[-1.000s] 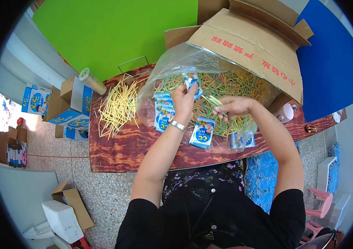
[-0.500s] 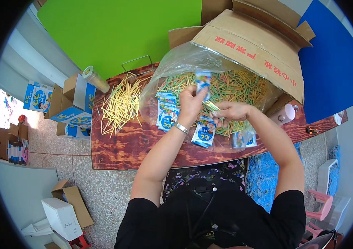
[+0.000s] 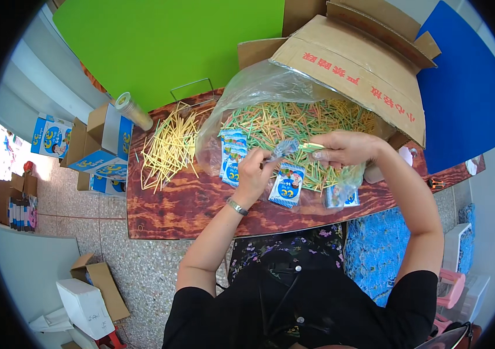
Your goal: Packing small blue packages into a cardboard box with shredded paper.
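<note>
My left hand is closed on the edge of a small foil packet, whose silvery end points at my right hand. In my right hand, the fingers pinch a small bunch of thin yellow and green sticks at the packet's mouth; whether their tips are inside, I cannot tell. Under both hands spreads a heap of coloured sticks on a clear plastic bag. Blue and white packets lie around: a stack left of my left hand, another below, and more at the right.
The bag comes out of a big cardboard carton tipped on the wooden table. Yellow sticks are piled at the left, near a clear jar and a wire stand. Blue boxes stand beyond the left edge.
My left hand has come down and left, lowering the packet from upright to lying toward the right hand. My right hand has risen and moved right with the sticks.
</note>
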Action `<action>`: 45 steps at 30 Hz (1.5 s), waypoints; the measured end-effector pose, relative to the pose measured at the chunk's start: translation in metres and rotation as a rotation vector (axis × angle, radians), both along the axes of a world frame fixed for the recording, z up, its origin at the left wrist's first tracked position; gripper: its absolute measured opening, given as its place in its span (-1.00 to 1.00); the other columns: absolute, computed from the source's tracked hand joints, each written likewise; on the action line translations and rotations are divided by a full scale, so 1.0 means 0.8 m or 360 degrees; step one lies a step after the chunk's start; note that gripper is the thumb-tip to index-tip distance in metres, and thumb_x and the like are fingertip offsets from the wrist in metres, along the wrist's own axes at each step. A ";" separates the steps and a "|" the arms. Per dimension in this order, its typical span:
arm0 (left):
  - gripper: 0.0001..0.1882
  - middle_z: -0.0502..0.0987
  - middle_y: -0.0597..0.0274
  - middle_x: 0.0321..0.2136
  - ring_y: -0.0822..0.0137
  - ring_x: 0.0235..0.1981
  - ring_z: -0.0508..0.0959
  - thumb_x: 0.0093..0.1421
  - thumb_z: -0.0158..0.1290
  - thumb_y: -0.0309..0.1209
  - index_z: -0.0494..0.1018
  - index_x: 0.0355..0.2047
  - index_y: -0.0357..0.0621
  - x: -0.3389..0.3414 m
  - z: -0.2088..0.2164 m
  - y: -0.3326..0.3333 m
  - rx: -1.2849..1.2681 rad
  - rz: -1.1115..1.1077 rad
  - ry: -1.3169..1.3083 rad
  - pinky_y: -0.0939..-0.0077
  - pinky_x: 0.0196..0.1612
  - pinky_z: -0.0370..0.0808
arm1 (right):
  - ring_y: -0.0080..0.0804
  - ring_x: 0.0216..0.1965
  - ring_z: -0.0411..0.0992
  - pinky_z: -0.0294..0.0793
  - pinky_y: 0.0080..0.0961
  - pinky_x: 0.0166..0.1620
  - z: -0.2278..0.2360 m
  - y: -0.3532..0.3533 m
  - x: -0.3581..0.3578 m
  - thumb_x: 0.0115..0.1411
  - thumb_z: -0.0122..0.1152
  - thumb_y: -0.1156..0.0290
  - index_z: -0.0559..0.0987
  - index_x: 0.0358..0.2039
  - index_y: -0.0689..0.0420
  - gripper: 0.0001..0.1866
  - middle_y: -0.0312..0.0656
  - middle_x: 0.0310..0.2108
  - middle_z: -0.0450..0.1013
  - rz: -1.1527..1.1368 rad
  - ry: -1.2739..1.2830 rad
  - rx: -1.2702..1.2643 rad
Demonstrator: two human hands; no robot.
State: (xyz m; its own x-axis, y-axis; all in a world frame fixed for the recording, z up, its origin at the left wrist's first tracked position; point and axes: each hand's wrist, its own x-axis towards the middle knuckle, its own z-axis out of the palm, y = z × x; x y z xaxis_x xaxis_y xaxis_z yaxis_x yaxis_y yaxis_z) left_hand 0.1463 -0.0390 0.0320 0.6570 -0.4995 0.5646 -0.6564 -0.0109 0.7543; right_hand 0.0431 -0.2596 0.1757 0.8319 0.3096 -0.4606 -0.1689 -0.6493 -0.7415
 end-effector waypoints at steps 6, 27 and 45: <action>-0.79 0.47 0.19 -0.54 0.30 -0.58 0.43 -0.05 0.29 -0.56 0.46 -0.44 -0.23 -0.005 -0.004 0.012 -0.0019 0.0065 -0.0221 0.47 -0.53 0.35 | -0.47 -0.56 0.44 0.46 -0.43 -0.43 0.034 0.024 0.011 0.36 0.00 0.27 0.44 -0.14 0.16 -0.78 -0.23 -0.54 0.42 0.0119 -0.0111 -0.0285; -0.68 0.58 0.13 -0.37 0.34 -0.43 0.59 -0.01 0.28 -0.59 0.51 -0.20 -0.28 -0.004 -0.004 0.024 -0.0045 -0.0073 -0.0186 0.48 -0.44 0.49 | 0.02 -0.35 0.52 0.50 -0.15 -0.24 0.045 0.055 0.048 0.09 0.31 0.29 0.50 -0.17 0.21 -0.65 0.06 -0.45 0.51 0.0392 -0.0843 -0.0835; -0.86 0.49 0.17 -0.59 0.40 -0.55 0.46 0.16 0.17 -0.44 0.51 -0.41 -0.27 0.025 -0.078 0.142 0.0382 0.0249 0.0470 0.48 -0.46 0.38 | -0.10 -0.28 0.52 0.53 -0.25 -0.25 -0.162 0.058 0.020 0.11 0.27 0.30 0.55 -0.17 0.06 -0.72 -0.13 -0.32 0.51 -0.0339 -0.1091 -0.0590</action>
